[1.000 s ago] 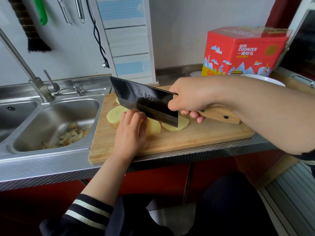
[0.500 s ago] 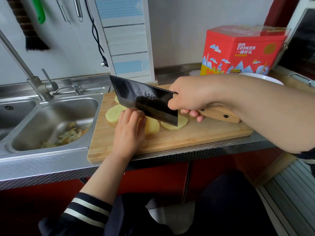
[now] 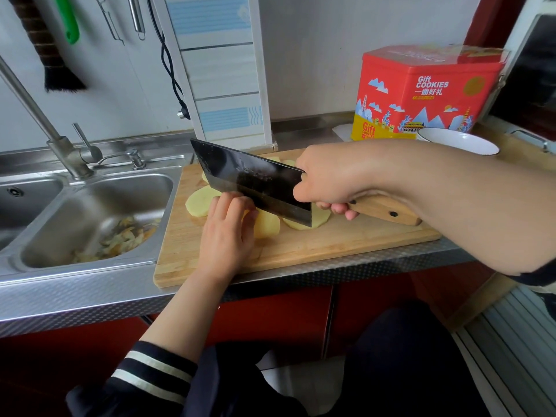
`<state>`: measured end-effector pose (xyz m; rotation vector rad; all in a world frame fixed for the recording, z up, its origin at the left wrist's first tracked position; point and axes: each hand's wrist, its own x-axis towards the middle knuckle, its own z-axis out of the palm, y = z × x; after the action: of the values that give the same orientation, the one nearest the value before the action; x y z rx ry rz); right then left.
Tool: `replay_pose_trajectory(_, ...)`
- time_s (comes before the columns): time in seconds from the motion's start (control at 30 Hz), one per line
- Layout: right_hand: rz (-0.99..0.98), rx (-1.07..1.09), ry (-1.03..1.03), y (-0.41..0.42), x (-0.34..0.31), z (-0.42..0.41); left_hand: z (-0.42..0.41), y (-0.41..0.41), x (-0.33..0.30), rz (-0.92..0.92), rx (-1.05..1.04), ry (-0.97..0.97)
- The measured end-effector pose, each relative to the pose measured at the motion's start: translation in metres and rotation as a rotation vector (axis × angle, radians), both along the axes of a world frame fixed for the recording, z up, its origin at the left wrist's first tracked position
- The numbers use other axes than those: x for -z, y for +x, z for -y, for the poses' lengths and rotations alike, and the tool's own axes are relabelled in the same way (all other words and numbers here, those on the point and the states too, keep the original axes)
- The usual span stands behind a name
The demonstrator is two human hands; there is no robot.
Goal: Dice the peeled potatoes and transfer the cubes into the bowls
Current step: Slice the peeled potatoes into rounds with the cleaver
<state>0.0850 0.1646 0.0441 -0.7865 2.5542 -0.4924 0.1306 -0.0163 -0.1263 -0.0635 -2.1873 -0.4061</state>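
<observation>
Slicing is in hand: the right hand (image 3: 328, 179) is wrapped round the wooden handle of a dark cleaver (image 3: 252, 182), whose blade stands over the potato piece (image 3: 266, 225) at the middle of the bamboo cutting board (image 3: 331, 242). The left hand (image 3: 225, 233) lies on that piece from its seven o'clock side, fingers bent over it and pressing it down, knuckles just beside the flat of the blade.

Cut potato slices lie round it: one (image 3: 197, 201) at ten o'clock of the left hand, one (image 3: 316, 221) under the heel of the blade at three o'clock, more at the board's far edge. A white bowl (image 3: 457, 139) with a dark rim stands at two o'clock of the board, near the red cookie tin (image 3: 421, 91). No cubes show in it.

The chief risk, as I judge it, is the fingertips: they sit so near the edge that a piece rocking on its rounded side, or a wet slice sliding, could bring the blade onto them. The board also juts past the counter lip, so a heavy chop might shift it.

Against half a second ago little differs; blade and both hands keep almost the same places, the cleaver perhaps a shade lower, the slices unmoved.
</observation>
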Motion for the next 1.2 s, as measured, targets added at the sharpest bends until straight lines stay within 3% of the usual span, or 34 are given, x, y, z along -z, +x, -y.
replay_pose_trajectory(1.2,0.093,0.022,0.016,0.008,0.014,0.004,-0.005,0.008,0.008,-0.067,-0.039,-0.040)
